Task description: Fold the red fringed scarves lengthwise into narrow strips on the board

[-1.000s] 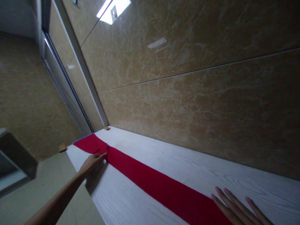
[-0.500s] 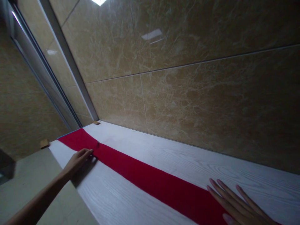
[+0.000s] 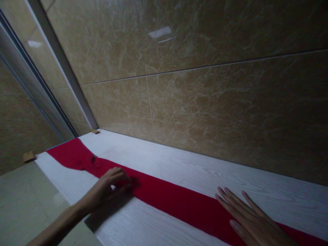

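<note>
A long strip of red cloth (image 3: pixel 164 190) runs along a white wood-grained board (image 3: pixel 179 167). It has a small rumple toward its far left end. My left hand (image 3: pixel 109 188) is over the strip's near edge, to the right of that rumple. Its fingers are loosely curved, with a gap between thumb and forefinger, and no cloth shows lifted between them. My right hand (image 3: pixel 251 218) lies flat at the lower right, fingers spread, partly on the red strip and partly reaching onto the bare board. It hides part of the cloth.
A glossy brown marble-tiled wall (image 3: pixel 194 102) rises along the board's far side. Small wooden blocks (image 3: pixel 29 156) sit at the board's far left corners. A metal frame (image 3: pixel 61 65) slants at the left, and pale floor (image 3: pixel 33 194) lies below the board's left edge.
My left hand has moved right and nearer along the strip, away from the rumpled spot. The right hand stays flat on the cloth. The view has shifted slightly right.
</note>
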Tool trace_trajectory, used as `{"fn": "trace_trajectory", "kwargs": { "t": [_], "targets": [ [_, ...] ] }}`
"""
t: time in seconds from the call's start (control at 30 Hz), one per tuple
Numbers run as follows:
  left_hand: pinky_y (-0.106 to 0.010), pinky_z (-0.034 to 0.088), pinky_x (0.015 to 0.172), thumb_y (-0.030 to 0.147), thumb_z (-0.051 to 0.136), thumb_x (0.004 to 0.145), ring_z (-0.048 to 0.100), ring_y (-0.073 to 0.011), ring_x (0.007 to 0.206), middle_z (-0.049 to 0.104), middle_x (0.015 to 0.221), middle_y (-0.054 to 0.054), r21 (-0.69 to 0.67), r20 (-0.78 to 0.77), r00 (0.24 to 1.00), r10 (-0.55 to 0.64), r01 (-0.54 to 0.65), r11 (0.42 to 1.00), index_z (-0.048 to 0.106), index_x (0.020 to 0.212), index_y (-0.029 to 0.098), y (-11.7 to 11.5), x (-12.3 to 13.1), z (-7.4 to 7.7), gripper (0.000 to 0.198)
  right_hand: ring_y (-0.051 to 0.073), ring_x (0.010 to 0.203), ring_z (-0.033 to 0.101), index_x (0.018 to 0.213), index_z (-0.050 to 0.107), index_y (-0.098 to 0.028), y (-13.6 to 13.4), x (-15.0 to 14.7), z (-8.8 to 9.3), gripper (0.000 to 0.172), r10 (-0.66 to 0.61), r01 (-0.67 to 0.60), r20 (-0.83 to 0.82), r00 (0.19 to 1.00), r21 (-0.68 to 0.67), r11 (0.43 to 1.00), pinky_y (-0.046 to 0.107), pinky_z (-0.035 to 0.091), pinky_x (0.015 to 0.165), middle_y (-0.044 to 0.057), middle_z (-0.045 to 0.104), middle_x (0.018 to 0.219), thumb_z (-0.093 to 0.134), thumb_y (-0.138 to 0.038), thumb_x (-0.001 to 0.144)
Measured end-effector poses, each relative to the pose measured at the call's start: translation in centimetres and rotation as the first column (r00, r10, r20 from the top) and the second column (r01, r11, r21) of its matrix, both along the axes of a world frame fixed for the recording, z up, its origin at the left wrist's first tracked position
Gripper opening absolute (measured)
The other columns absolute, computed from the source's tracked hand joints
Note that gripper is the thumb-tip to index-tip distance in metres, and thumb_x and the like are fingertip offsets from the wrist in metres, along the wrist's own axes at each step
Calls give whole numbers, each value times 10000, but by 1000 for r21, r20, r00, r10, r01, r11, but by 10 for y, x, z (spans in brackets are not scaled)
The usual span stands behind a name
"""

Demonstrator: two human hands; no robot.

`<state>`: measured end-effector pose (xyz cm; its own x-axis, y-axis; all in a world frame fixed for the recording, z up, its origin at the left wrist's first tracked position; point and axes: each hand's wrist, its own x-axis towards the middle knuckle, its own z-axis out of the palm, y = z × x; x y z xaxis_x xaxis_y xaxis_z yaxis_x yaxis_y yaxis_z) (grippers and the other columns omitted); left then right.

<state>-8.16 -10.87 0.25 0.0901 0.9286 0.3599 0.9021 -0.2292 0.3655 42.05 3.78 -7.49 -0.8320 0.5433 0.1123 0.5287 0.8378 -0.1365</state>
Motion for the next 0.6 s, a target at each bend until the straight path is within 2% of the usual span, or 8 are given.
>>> {"fn": "trace_trajectory", "kwargs": {
  "t": [0.03,0.1,0.2,0.37,0.43,0.53,0.6],
  "targets": [
    [-287,511,785,357,531,997,629,-187,903,704,1006,-51,-48,-25,992,-124,122,991,724,1005,263,4,28,2,215,339,1496,227,1615,103,-377,-2,-2,4,580,-12,13,14,1000,-20,1000,700,197,1166,5,197,1642,326,-448,1084],
    [-292,494,864,319,579,997,623,-181,1002,701,1120,-34,-133,-69,959,-275,264,955,694,1154,316,10,75,4,195,323,1510,190,1613,118,-359,-7,-7,15,554,-43,46,37,998,-80,996,700,153,1178,-1,180,1643,272,-464,1091],
    [-323,459,909,271,649,959,620,-192,1035,705,1168,-22,-98,-135,931,-338,327,940,672,1173,319,18,111,0,221,302,1524,155,1609,171,-318,-16,-16,35,559,-91,99,59,994,-166,981,680,93,1199,-5,164,1642,194,-523,1090],
    [-306,412,822,227,592,993,600,-170,904,705,1041,-8,15,-236,907,-349,362,932,666,1103,280,26,110,-14,143,264,1541,96,1609,201,-290,-24,-21,52,629,-148,164,84,985,-249,954,631,31,1230,-20,125,1651,137,-609,1072],
    [-309,399,809,227,550,1020,569,-165,836,689,943,-5,77,-285,885,-368,404,912,658,1050,256,26,106,-18,116,256,1543,92,1611,200,-285,-24,-21,52,630,-153,168,76,985,-257,952,621,25,1238,-18,125,1654,139,-609,1074],
    [-313,396,809,207,457,1055,536,-168,803,663,875,-18,155,-342,849,-402,473,867,642,1023,221,24,103,-20,189,260,1544,112,1610,201,-301,-23,-20,50,606,-150,157,48,988,-252,955,633,38,1242,-13,149,1657,189,-600,1082],
    [-308,401,784,203,431,1062,523,-167,788,648,856,-24,159,-359,827,-432,510,845,641,1006,205,24,101,-20,218,263,1542,130,1608,200,-325,-23,-20,49,581,-143,146,27,989,-248,958,644,47,1243,-13,171,1657,235,-585,1090]
  ]
}}
